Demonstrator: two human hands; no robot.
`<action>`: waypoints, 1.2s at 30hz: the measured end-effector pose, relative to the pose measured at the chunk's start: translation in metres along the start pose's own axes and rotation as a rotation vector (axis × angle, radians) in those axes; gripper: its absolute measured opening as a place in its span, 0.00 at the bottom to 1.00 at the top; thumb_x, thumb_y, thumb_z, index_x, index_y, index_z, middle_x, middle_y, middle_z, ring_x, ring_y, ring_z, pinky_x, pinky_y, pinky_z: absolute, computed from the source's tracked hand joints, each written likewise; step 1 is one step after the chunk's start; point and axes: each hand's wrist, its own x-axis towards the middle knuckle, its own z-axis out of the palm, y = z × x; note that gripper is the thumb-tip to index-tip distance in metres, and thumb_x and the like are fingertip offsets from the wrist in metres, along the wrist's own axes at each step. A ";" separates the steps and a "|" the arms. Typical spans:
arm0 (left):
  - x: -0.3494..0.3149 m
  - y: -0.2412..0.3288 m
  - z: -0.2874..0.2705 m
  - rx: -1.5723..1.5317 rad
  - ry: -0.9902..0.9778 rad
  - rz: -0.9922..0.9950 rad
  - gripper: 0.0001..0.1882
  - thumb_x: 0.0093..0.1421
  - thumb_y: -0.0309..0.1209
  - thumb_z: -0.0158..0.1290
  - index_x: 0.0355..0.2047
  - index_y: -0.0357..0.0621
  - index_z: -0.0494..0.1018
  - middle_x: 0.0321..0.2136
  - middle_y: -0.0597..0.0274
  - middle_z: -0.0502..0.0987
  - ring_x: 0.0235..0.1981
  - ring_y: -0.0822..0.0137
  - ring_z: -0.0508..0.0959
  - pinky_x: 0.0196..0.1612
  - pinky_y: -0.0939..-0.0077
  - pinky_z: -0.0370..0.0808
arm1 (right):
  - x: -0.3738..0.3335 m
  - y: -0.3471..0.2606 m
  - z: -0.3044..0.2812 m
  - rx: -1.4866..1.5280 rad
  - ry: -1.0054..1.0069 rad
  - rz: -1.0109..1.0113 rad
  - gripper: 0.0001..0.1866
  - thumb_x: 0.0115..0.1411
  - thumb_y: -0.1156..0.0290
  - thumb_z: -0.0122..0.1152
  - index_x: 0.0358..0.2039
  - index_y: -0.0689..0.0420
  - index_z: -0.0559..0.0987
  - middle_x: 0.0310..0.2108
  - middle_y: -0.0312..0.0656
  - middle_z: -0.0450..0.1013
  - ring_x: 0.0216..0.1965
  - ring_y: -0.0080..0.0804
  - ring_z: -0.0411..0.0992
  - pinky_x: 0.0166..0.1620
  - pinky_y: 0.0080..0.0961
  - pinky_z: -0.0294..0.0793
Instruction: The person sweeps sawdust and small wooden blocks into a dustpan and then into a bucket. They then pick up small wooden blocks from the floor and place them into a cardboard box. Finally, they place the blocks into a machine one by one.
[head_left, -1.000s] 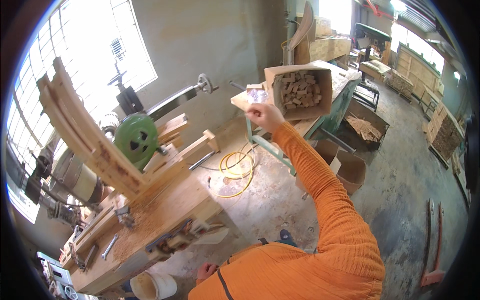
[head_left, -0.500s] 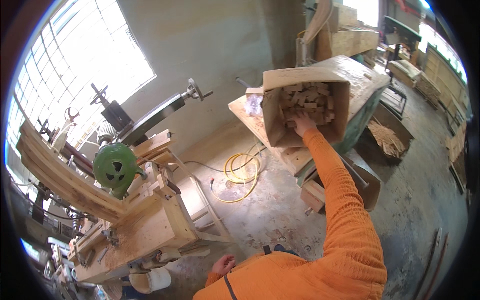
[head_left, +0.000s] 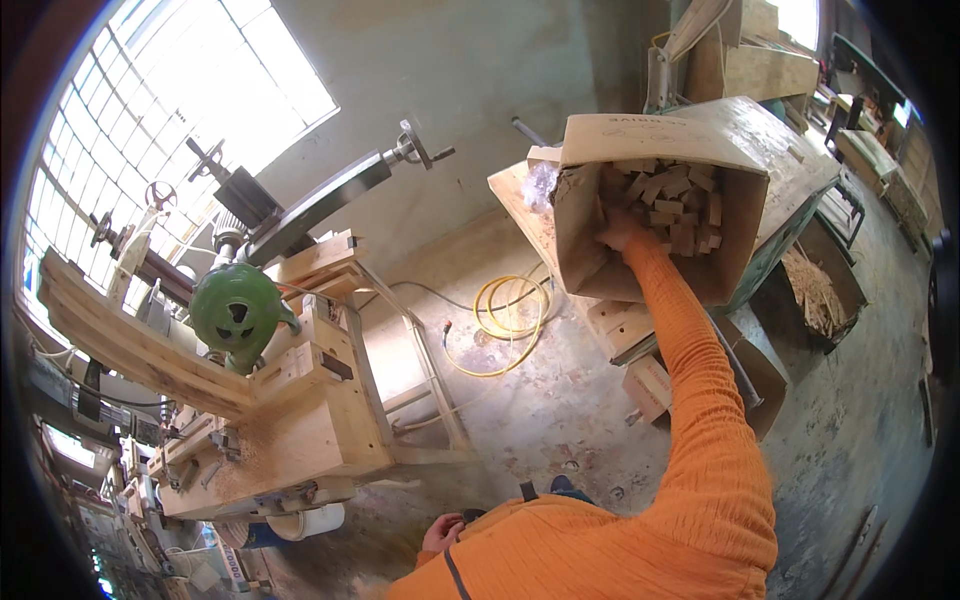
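Note:
My right hand [head_left: 622, 232] reaches inside an open cardboard box [head_left: 745, 235], near its left inner wall. Its fingertips are hidden from view, so whether they grip a block does not show. Small wooden blocks [head_left: 682, 212] are heaped in the box, just right of and beyond the hand. The box lies with its mouth toward me on a worn wooden worktop [head_left: 795, 150]. My left hand [head_left: 440, 533] hangs low beside my body, its fingers curled in, with nothing visible in them.
A wooden workbench [head_left: 300, 440] with a green motor housing [head_left: 238, 308] stands to the left. A yellow hose [head_left: 545, 312] lies coiled on the floor. Below the worktop are a small carton [head_left: 648, 388] and a bin of wood scraps [head_left: 812, 290]. A white bucket [head_left: 318, 522] sits under the bench.
The whole view has shifted, so the box and bench appear farther right. Within the box, my right hand has moved left of the blocks, toward the side wall. My left hand stays low and curled.

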 end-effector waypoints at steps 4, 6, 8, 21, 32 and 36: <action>0.016 0.011 0.014 0.029 -0.124 0.023 0.14 0.58 0.30 0.48 0.44 0.38 0.66 0.36 0.59 0.75 0.38 0.71 0.74 0.41 0.78 0.70 | 0.010 0.039 -0.010 0.534 -0.350 0.336 0.31 0.43 0.70 0.53 0.53 0.52 0.64 0.31 0.43 0.70 0.28 0.34 0.70 0.28 0.29 0.71; 0.011 0.018 0.003 0.090 -0.086 -0.007 0.15 0.58 0.30 0.48 0.45 0.38 0.66 0.37 0.58 0.75 0.38 0.71 0.74 0.41 0.78 0.71 | 0.012 0.021 -0.005 0.893 -0.523 0.508 0.32 0.41 0.65 0.56 0.52 0.53 0.66 0.30 0.41 0.70 0.26 0.34 0.69 0.26 0.30 0.69; 0.010 0.018 -0.004 0.108 -0.087 0.002 0.15 0.58 0.30 0.48 0.45 0.37 0.66 0.37 0.58 0.75 0.37 0.71 0.75 0.41 0.78 0.71 | 0.011 0.006 -0.005 1.140 -0.468 0.627 0.28 0.41 0.68 0.56 0.48 0.55 0.69 0.26 0.39 0.68 0.20 0.31 0.66 0.21 0.26 0.65; 0.029 0.022 0.011 0.158 -0.205 0.075 0.17 0.59 0.30 0.48 0.46 0.36 0.64 0.39 0.55 0.74 0.39 0.68 0.75 0.41 0.77 0.71 | -0.002 -0.020 -0.040 1.046 0.176 0.306 0.24 0.48 0.65 0.60 0.44 0.63 0.70 0.41 0.48 0.70 0.45 0.33 0.67 0.45 0.28 0.66; 0.042 0.154 0.079 0.555 -0.275 0.514 0.14 0.55 0.33 0.50 0.40 0.40 0.69 0.31 0.56 0.76 0.34 0.66 0.76 0.38 0.75 0.72 | -0.073 -0.115 -0.106 0.998 0.103 0.195 0.20 0.47 0.66 0.62 0.39 0.64 0.73 0.26 0.40 0.72 0.28 0.23 0.68 0.34 0.18 0.68; 0.071 0.223 0.136 0.605 -0.249 0.779 0.22 0.52 0.32 0.54 0.47 0.41 0.64 0.37 0.53 0.71 0.35 0.61 0.73 0.40 0.71 0.70 | -0.082 -0.160 -0.112 0.963 0.015 0.232 0.27 0.47 0.63 0.62 0.45 0.64 0.68 0.24 0.42 0.68 0.25 0.28 0.66 0.31 0.22 0.68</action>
